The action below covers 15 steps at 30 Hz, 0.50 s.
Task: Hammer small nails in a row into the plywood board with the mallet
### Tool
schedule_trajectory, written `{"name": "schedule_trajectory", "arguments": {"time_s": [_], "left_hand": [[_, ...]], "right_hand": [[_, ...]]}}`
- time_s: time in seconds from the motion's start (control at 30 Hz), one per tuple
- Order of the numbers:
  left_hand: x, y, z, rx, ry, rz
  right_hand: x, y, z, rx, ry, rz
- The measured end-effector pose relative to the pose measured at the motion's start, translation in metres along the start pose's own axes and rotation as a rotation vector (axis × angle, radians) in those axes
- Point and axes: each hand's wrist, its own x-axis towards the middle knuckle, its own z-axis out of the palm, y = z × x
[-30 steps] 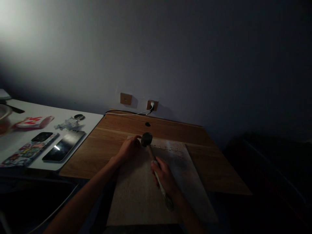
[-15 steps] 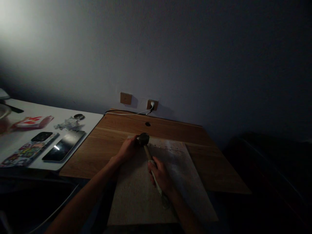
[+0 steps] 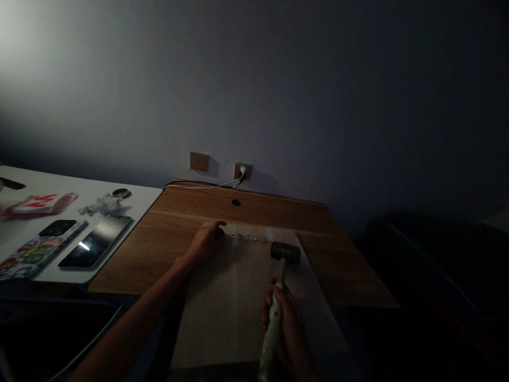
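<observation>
My right hand point(image 3: 284, 313) is wrapped round the pale handle of a mallet point(image 3: 285, 253) with a dark, thick head. The head is over the far right part of a light wooden board point(image 3: 222, 318). My left hand point(image 3: 207, 241) rests at the board's far left corner, its index finger stretched out and the others partly bent, with nothing seen in it. Between my left hand and the mallet head, several small shiny nails point(image 3: 255, 238) stand in a row near the board's far edge.
Under the board is a brown wooden table point(image 3: 167, 228) against the wall. A white table point(image 3: 143, 193) at the left bears a phone point(image 3: 97, 241), a phone in a patterned case point(image 3: 43, 252), crumpled plastic point(image 3: 101, 205) and a red-and-white packet point(image 3: 42, 203). A plugged-in charger point(image 3: 243, 171) trails cables.
The mallet head has swung away from my left fingers to the right and toward me. My left hand stays at the corner, its index finger now apart. The view has shifted slightly right.
</observation>
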Motion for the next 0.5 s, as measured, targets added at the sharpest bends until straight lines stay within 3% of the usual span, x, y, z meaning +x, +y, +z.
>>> {"name": "schedule_trajectory", "arguments": {"time_s": [0.13, 0.3, 0.5], "left_hand": [[0.001, -0.001, 0.000, 0.000, 0.005, 0.007], [0.004, -0.005, 0.002, -0.011, -0.017, 0.007], [-0.008, -0.010, -0.001, 0.152, 0.079, 0.084]], "right_hand": [[-0.007, 0.003, -0.005, 0.027, 0.076, 0.039], [-0.004, 0.002, -0.007, -0.016, -0.092, 0.111], [-0.001, -0.001, -0.023, -0.458, -0.183, 0.086]]}}
